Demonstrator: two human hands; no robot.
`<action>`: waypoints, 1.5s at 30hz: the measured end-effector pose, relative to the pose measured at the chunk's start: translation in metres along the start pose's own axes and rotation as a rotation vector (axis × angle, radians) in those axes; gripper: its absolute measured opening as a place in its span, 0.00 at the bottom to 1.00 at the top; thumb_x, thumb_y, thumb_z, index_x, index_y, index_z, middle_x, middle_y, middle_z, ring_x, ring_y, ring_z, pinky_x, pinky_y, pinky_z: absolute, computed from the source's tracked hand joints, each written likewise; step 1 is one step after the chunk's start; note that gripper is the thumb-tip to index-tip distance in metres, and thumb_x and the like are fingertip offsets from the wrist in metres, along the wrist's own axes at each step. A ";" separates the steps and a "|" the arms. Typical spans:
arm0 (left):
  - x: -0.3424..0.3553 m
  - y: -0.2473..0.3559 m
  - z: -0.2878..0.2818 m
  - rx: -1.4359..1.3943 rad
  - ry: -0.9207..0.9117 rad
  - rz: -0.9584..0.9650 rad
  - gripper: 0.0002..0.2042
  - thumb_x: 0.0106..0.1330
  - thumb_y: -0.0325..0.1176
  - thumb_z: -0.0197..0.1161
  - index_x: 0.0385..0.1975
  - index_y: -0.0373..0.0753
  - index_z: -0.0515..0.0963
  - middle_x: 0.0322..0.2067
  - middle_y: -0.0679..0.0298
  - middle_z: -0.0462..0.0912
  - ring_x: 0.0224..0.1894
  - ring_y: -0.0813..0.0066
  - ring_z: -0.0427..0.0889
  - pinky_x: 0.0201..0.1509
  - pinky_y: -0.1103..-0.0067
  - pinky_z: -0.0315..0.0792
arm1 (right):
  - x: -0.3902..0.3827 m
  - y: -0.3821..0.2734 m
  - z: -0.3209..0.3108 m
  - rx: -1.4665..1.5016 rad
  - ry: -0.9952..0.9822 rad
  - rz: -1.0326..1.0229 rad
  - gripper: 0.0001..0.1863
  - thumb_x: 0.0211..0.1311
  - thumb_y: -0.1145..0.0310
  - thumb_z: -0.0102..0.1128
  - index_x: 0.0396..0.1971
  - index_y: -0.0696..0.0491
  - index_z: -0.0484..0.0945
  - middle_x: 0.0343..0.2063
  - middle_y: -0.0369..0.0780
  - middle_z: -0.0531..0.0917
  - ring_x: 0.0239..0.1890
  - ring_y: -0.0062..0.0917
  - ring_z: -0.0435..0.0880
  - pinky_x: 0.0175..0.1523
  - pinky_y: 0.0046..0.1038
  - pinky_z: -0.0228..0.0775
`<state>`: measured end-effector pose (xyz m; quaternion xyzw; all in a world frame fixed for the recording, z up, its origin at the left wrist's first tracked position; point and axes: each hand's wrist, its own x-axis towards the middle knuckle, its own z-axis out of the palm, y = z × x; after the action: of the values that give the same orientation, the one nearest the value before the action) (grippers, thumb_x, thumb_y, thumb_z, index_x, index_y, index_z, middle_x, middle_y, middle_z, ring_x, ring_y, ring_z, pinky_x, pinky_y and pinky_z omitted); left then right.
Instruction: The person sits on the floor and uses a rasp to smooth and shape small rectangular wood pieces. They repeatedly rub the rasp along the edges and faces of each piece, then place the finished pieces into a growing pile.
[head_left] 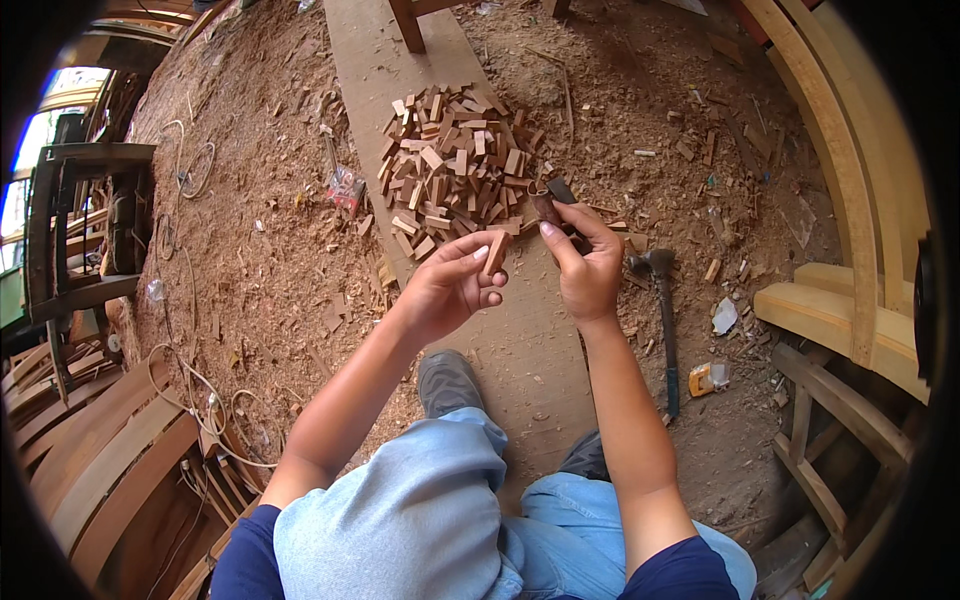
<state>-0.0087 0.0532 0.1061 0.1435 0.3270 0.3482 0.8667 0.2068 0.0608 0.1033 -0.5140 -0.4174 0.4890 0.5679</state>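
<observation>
Well forward, left hand [448, 290] pinches a wooden block [496, 253], right hand [588, 272] grips a dark tool [546, 209].

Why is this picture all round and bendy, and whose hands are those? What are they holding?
There's no robot here, just a person using bare hands. The picture comes from a wide fisheye camera on their head, looking down, so straight edges bend and the corners go black. Their left hand pinches a small wooden block. Their right hand grips a brown and dark object; I can't tell exactly what it is. In front, a pile of little blocks sits on a long flat board. A hammer lies on the messy ground to the right.
</observation>
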 end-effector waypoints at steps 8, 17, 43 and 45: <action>0.000 0.006 0.012 0.073 0.053 0.020 0.19 0.74 0.33 0.69 0.63 0.40 0.79 0.53 0.66 0.86 0.50 0.79 0.84 0.49 0.79 0.78 | 0.006 0.003 -0.002 0.058 -0.023 0.100 0.12 0.65 0.78 0.65 0.48 0.61 0.88 0.37 0.34 0.85 0.38 0.16 0.81 0.41 0.21 0.70; 0.019 0.014 0.020 0.416 0.212 0.122 0.18 0.71 0.31 0.74 0.58 0.37 0.83 0.46 0.69 0.88 0.45 0.84 0.82 0.51 0.82 0.76 | 0.013 0.019 0.004 -0.005 -0.089 0.041 0.13 0.65 0.79 0.67 0.48 0.59 0.88 0.38 0.34 0.86 0.38 0.18 0.83 0.41 0.22 0.71; 0.008 0.005 0.030 0.132 0.281 0.133 0.04 0.76 0.32 0.66 0.43 0.42 0.84 0.38 0.70 0.86 0.37 0.83 0.83 0.46 0.81 0.78 | 0.000 -0.017 0.010 -0.213 -0.217 -0.303 0.16 0.58 0.88 0.69 0.44 0.57 0.91 0.35 0.40 0.86 0.38 0.28 0.86 0.44 0.27 0.79; 0.006 0.006 0.027 0.120 0.264 0.105 0.04 0.76 0.32 0.66 0.44 0.41 0.84 0.38 0.70 0.87 0.38 0.82 0.83 0.46 0.80 0.78 | 0.000 -0.018 0.009 -0.310 -0.203 -0.392 0.16 0.57 0.88 0.69 0.44 0.57 0.91 0.34 0.40 0.86 0.37 0.29 0.86 0.43 0.27 0.79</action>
<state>0.0095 0.0612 0.1267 0.1650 0.4504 0.3888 0.7866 0.2001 0.0622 0.1219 -0.4527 -0.6336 0.3491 0.5213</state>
